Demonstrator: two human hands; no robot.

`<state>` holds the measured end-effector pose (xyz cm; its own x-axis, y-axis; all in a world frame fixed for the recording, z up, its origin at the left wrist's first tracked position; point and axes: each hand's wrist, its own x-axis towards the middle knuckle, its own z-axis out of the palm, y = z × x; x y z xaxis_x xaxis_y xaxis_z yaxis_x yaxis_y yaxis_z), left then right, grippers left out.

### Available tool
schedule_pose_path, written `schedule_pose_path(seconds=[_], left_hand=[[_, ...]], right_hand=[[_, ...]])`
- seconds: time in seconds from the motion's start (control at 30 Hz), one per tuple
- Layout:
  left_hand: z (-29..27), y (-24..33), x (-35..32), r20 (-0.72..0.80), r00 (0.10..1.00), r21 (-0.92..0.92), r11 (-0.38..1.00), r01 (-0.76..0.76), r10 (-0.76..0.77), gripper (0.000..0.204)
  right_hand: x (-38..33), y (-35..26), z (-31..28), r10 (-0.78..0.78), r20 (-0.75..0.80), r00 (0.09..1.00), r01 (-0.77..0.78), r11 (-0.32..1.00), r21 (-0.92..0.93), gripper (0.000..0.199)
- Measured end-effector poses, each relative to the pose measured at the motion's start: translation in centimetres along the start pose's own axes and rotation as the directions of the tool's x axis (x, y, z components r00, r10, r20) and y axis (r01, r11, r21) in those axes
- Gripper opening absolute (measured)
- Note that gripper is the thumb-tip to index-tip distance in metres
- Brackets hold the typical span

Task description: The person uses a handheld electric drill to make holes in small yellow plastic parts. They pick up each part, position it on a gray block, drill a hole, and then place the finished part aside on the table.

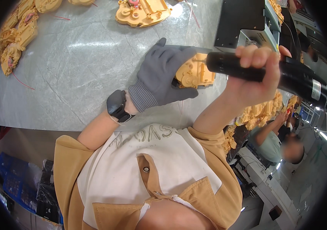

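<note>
My left hand [161,74], in a grey glove, is wrapped round a yellow plastic housing [192,74] and holds it on the grey marble-patterned table [79,69]. My bare right hand [257,73] grips a black electric screwdriver [224,64] tilted almost level in this view. Its thin bit reaches the upper part of the housing; whether it sits in a screw is too small to tell. The glove covers the housing's left side.
Another yellow housing [144,13] lies at the far edge, with more housings [19,36] piled at the far left. A black-topped machine [238,23] stands at the far right. Beyond my right arm are heaped yellow parts [261,113] and a seated person [268,143].
</note>
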<state>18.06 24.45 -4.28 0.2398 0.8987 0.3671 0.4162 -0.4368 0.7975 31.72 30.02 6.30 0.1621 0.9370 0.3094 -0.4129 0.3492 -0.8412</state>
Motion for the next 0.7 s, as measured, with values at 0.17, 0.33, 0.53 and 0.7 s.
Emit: schedule_pose_path(seconds=[0.17, 0.33, 0.53, 0.7], left_hand=[[-0.1, 0.0, 0.0, 0.016, 0.999, -0.014, 0.999, 0.03, -0.03, 0.082], [0.0, 0.0, 0.0, 0.012, 1.0, -0.003, 1.0, 0.023, -0.023, 0.079], [-0.1, 0.1, 0.2, 0.004, 1.0, -0.012, 1.0, 0.018, -0.018, 0.075], [-0.1, 0.2, 0.2, -0.003, 1.0, -0.013, 1.0, 0.021, -0.021, 0.072]], right_hand=[[0.1, 0.2, -0.8, 0.034, -0.08, 0.996, -0.038, 0.998, -0.044, 0.039], [0.3, -0.1, -1.1, 0.041, -0.087, 0.995, -0.042, 0.999, -0.01, 0.036], [0.3, -0.6, -1.7, 0.04, -0.038, 0.998, -0.043, 0.996, -0.079, 0.025], [0.1, -0.4, -1.4, 0.01, -0.008, 1.0, -0.011, 0.995, -0.099, 0.029]])
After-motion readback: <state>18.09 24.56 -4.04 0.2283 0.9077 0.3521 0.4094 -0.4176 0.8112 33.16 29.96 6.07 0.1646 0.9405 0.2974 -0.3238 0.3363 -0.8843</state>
